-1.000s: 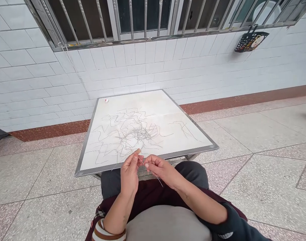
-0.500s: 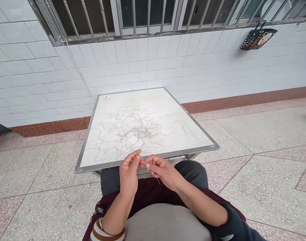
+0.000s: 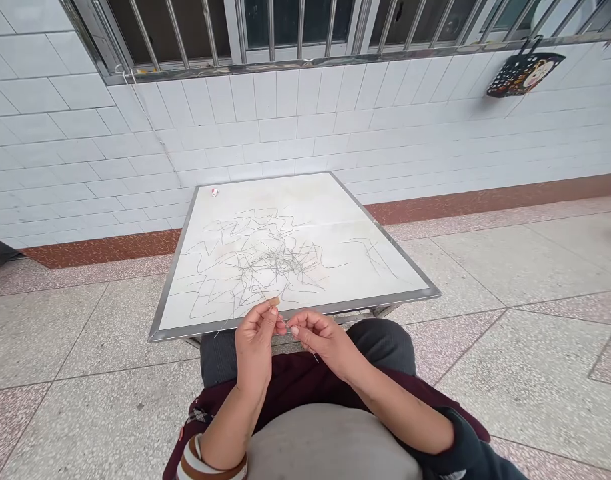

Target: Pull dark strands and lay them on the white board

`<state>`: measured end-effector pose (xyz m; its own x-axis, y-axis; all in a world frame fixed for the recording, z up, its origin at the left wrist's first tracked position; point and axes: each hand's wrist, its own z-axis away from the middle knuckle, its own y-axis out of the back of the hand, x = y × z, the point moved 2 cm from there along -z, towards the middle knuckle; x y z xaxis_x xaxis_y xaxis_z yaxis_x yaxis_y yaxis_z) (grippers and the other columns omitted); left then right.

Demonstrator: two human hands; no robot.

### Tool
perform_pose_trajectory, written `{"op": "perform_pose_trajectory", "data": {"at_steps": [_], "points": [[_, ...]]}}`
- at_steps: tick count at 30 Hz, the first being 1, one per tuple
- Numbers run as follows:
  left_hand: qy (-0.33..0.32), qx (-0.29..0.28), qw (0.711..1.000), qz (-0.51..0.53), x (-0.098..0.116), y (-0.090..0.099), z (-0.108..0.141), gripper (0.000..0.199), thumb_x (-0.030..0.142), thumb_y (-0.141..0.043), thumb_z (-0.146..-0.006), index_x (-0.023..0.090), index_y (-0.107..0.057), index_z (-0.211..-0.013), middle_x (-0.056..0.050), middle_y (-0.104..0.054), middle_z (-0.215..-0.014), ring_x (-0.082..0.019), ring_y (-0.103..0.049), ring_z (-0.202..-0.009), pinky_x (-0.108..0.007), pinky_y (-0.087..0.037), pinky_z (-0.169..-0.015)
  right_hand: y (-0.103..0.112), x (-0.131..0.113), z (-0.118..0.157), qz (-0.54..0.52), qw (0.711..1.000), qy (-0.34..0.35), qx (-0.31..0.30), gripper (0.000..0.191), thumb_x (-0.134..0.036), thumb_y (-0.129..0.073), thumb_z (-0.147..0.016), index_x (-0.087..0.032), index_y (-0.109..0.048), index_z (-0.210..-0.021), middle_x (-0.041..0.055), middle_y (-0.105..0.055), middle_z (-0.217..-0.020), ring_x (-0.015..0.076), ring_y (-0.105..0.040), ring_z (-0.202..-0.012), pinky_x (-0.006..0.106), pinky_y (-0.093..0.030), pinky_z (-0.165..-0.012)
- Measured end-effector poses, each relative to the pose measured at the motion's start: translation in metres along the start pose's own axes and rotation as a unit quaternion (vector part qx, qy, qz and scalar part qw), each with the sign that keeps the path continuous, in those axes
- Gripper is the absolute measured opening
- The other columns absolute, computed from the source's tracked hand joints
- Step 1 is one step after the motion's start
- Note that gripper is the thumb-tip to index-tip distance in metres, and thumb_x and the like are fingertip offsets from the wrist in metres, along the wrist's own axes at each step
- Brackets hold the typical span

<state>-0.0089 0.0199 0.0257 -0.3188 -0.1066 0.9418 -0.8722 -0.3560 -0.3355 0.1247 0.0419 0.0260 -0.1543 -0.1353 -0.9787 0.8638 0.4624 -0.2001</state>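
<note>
My left hand [image 3: 255,343] and my right hand [image 3: 323,340] meet over my lap at the table's near edge. Both are closed in a pinch around a thin wire [image 3: 315,358]; its short end pokes out below my right hand. Another thin end shows left of my left hand. A tan wrap, perhaps tape, covers the tip of my left index finger. Many thin, bent wires [image 3: 275,261] lie tangled on the white tabletop [image 3: 305,193], densest in the middle. A few separate wires [image 3: 369,250] lie toward the right. What sits between my fingertips is too small to make out.
A small red-and-white object [image 3: 215,192] lies at the table's far left corner. The table's grey metal rim [image 3: 395,295] runs close to my knees. Behind stand a tiled wall [image 3: 278,150] and barred windows. A dark patterned bag [image 3: 524,75] hangs at right.
My left hand has shifted slightly left, and less wire sticks out below my right hand. The view has tilted a little. The wires on the table lie as before.
</note>
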Motion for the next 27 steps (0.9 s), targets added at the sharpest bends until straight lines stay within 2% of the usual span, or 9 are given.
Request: {"op": "perform_pose_trajectory", "data": {"at_steps": [6, 9, 12, 17, 21, 27], "points": [[0.002, -0.035, 0.995, -0.092, 0.004, 0.001, 0.002, 0.029, 0.038, -0.062, -0.082, 0.018, -0.067, -0.102, 0.001, -0.060, -0.068, -0.011, -0.056, -0.060, -0.025, -0.049, -0.061, 0.004, 0.004, 0.002, 0.059, 0.997, 0.050, -0.007, 0.017, -0.038, -0.062, -0.083, -0.022, -0.065, -0.087, -0.0002, -0.062, -0.077, 0.0121, -0.050, -0.065, 0.026, -0.037, -0.062], [0.007, -0.048, 0.990, -0.134, 0.006, 0.002, 0.003, 0.030, 0.039, -0.060, -0.083, 0.019, -0.067, -0.105, 0.002, -0.060, -0.068, -0.011, -0.056, -0.060, -0.024, -0.049, -0.063, 0.009, 0.003, 0.002, 0.146, 0.985, 0.096, 0.002, 0.015, -0.035, -0.060, -0.085, -0.022, -0.067, -0.089, 0.0016, -0.064, -0.081, 0.0141, -0.055, -0.072, 0.026, -0.042, -0.066], [0.013, -0.057, 0.984, -0.169, 0.009, 0.002, 0.005, 0.031, 0.039, -0.060, -0.083, 0.020, -0.068, -0.106, 0.002, -0.061, -0.070, -0.010, -0.057, -0.059, -0.023, -0.050, -0.063, 0.015, -0.005, 0.002, 0.263, 0.953, 0.150, -0.026, 0.015, -0.029, -0.056, -0.089, -0.022, -0.069, -0.091, 0.0022, -0.064, -0.080, 0.0139, -0.055, -0.074, 0.025, -0.043, -0.069], [0.039, -0.069, 0.977, -0.198, 0.010, -0.002, 0.007, 0.033, 0.039, -0.061, -0.081, 0.018, -0.069, -0.105, 0.001, -0.062, -0.066, -0.011, -0.059, -0.057, -0.024, -0.052, -0.061, 0.028, -0.022, -0.002, 0.402, 0.880, 0.222, -0.123, 0.021, -0.027, -0.048, -0.095, -0.021, -0.068, -0.095, 0.0035, -0.061, -0.079, 0.0135, -0.053, -0.073, 0.024, -0.041, -0.066], [0.045, -0.088, 0.973, -0.211, 0.009, -0.007, 0.009, 0.032, 0.037, -0.062, -0.080, 0.017, -0.071, -0.103, 0.001, -0.063, -0.062, -0.012, -0.060, -0.056, -0.023, -0.052, -0.060, 0.037, -0.037, -0.007, 0.437, 0.840, 0.251, -0.203, 0.022, -0.027, -0.046, -0.096, -0.021, -0.067, -0.095, 0.0038, -0.062, -0.083, 0.0135, -0.053, -0.078, 0.023, -0.041, -0.069], [0.058, -0.093, 0.967, -0.231, 0.008, -0.010, 0.010, 0.033, 0.037, -0.062, -0.079, 0.016, -0.071, -0.103, 0.000, -0.065, -0.064, -0.013, -0.061, -0.054, -0.024, -0.053, -0.058, 0.040, -0.045, -0.015, 0.475, 0.806, 0.264, -0.235, 0.022, -0.028, -0.046, -0.096, -0.019, -0.066, -0.091, 0.0033, -0.063, -0.081, 0.0135, -0.054, -0.079, 0.024, -0.041, -0.070]]}}
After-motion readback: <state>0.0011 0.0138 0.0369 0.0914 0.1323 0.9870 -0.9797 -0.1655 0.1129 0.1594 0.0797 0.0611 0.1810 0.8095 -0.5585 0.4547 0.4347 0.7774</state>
